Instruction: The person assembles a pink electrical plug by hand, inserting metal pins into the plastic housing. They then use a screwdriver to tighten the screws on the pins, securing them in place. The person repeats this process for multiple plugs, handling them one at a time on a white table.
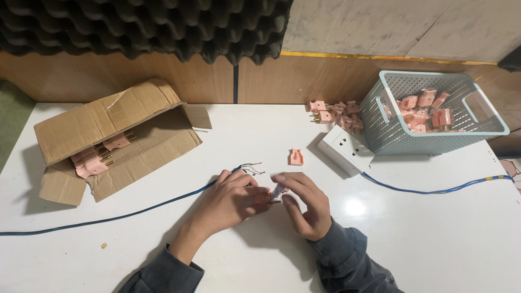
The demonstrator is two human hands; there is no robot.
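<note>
While my left hand [230,202] pinches a small pink plug [262,198] against the white table [423,239], my right hand [305,205] closes its fingertips on a slim screwdriver-like tool [277,191] whose tip meets the plug; both hands are clamped, almost touching each other; just beyond them the blue cable [135,212] ends in bare, splayed wire strands [251,168], not yet joined to the plug, so I judge the wiring is left to do; a loose pink plug cover [295,157] lies apart; farther out sit a glossy white socket strip [345,148], a perforated pale-blue basket [477,129] of pink plugs, and a creased cardboard box [108,122] holding more.
</note>
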